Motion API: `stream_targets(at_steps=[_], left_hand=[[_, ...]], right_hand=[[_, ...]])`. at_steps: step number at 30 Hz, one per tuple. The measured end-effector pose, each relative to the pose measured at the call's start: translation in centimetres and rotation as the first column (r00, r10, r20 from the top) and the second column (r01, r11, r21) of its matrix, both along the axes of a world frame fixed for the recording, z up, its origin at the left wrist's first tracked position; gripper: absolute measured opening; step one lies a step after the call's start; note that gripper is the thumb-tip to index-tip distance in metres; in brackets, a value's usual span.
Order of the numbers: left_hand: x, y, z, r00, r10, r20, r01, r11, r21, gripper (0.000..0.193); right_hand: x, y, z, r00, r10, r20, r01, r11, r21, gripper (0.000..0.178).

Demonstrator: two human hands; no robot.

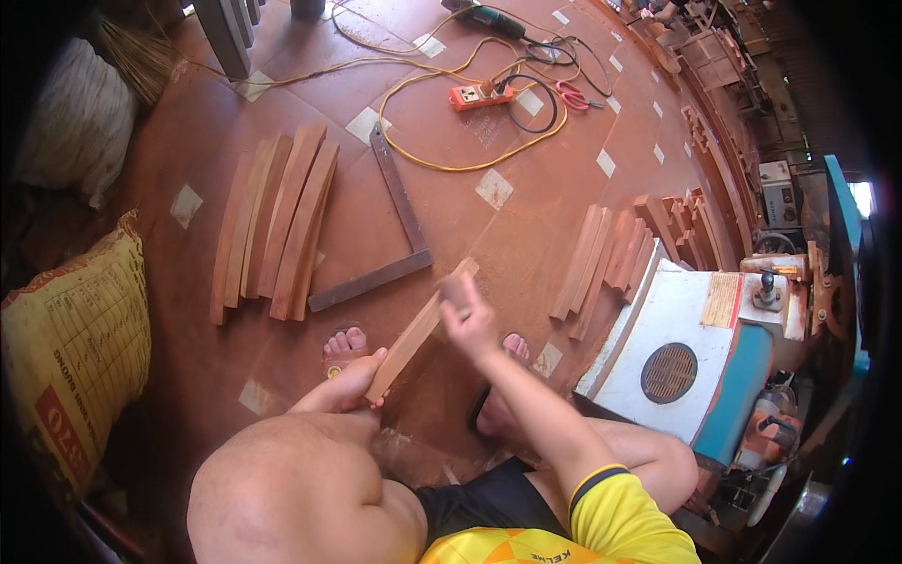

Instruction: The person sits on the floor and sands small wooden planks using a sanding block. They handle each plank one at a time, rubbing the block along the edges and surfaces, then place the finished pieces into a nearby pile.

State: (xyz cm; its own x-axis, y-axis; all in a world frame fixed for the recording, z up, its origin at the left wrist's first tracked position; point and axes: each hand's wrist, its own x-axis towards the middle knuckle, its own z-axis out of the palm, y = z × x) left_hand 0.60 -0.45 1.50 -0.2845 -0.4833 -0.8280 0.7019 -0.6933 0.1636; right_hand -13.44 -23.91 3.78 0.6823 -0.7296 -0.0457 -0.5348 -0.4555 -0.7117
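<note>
A reddish wooden strip (411,343) slants away from me above the floor between my feet. My left hand (355,380) is closed around its near end. Over the far end is my right hand (469,315), slightly blurred, with its fingers curled around a small brownish piece (455,291) pressed against the wood. I cannot make out what kind of piece that is. Just beyond the strip lies a dark L-shaped wooden square (399,193). To the left, several similar long wooden strips (272,221) lie side by side on the tiles.
Shorter wood pieces (601,254) lie at right, beside a white and teal machine (676,348). Farther off are an orange power strip (480,95), pink-handled scissors (575,95), a looped yellow cord (387,132) and a green power tool (489,19). A printed sack (85,338) stands at left.
</note>
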Motion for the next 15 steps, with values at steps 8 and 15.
stream_targets(at_steps=[8, 15], left_hand=[[0.9, -0.5, 1.7, 0.960, -0.122, 0.250, 0.148, 0.985, -0.087, 0.057], [1.5, -1.1, 3.2, 0.000, -0.072, 0.997, 0.617, 0.785, 0.057, 0.050]], right_hand=[[-0.9, -0.8, 0.4, 0.983, 0.182, 0.024, -0.182, 0.983, -0.019, 0.071], [-2.0, -9.4, 1.8, 0.934, -0.285, 0.214, 0.285, 0.958, 0.034, 0.066]])
